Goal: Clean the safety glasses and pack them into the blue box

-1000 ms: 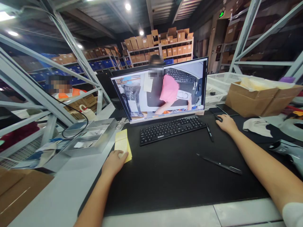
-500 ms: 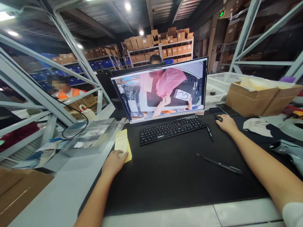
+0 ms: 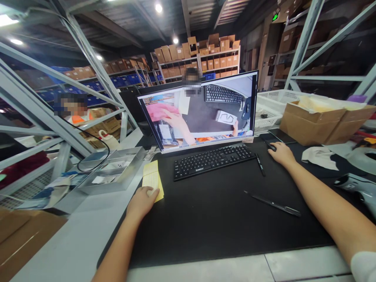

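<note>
My left hand (image 3: 143,203) rests on a stack of yellow sheets (image 3: 151,174) at the left edge of the black desk mat (image 3: 205,223). Its thumb and loosely bent fingers lie on the lower part of the sheets, slightly apart, not gripping them. Over to the right, my right hand (image 3: 282,154) is closed over a black computer mouse (image 3: 272,147), most of which the hand hides. Between the hands lies a black keyboard (image 3: 213,159) in front of a monitor (image 3: 202,113). The screen shows an overhead picture of a hand with pink cloth beside another keyboard.
A marker (image 3: 260,164) and a pen (image 3: 273,203) lie on the mat. At right are a crumpled white cloth (image 3: 320,157), a scanner-like grey device (image 3: 357,188), cardboard boxes (image 3: 311,121) and white baskets (image 3: 266,117). A grey tray (image 3: 113,172) stands left. Two people sit beyond.
On the screen, the pink cloth and the hand holding it have moved left, uncovering the pictured keyboard. Both people beyond have shifted slightly left. My own hands have stayed in place.
</note>
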A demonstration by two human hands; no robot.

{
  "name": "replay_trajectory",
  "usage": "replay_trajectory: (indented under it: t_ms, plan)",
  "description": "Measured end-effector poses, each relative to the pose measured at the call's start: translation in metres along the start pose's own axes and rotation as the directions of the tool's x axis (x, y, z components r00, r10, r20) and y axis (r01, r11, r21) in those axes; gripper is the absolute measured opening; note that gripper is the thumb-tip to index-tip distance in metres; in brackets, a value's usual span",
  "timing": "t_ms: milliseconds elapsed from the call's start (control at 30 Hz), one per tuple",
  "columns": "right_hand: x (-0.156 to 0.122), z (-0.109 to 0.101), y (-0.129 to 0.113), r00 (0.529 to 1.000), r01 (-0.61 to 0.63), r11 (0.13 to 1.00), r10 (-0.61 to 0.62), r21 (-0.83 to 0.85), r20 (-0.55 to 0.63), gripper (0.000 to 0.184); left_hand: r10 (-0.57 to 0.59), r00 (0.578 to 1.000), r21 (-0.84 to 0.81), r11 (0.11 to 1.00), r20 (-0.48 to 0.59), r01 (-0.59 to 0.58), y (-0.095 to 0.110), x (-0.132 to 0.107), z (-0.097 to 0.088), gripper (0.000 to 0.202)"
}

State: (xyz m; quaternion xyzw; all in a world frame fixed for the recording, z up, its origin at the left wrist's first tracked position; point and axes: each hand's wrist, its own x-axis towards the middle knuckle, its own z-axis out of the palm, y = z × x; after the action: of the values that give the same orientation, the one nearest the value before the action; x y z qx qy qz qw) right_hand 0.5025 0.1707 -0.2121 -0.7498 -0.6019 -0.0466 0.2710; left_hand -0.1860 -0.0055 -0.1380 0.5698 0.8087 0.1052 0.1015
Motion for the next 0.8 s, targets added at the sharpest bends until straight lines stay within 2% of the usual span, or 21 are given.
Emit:
replay_trajectory:
  t_ms: [567, 667, 800]
  plan:
    - [-0.001, 0.000, -0.001, 0.999, 0.010, 1.000, -0.009, 0.018, -0.051, 0.056, 0.004, 1.000, 0.000, 1.000, 0.004, -0.004, -0.001, 0.000, 0.001, 0.086]
    - [-0.004, -0.004, -0.004, 0.996, -0.011, 0.999, 0.014, 0.031, -0.090, 0.054, -0.004, 1.000, 0.000, 1.000, 0.001, 0.004, 0.002, -0.001, 0.000, 0.088]
    - [-0.012, -0.016, -0.016, 0.998, -0.052, 0.999, 0.052, -0.004, -0.047, 0.052, 0.009, 1.000, -0.011, 1.000, 0.003, -0.009, -0.003, 0.004, 0.001, 0.090]
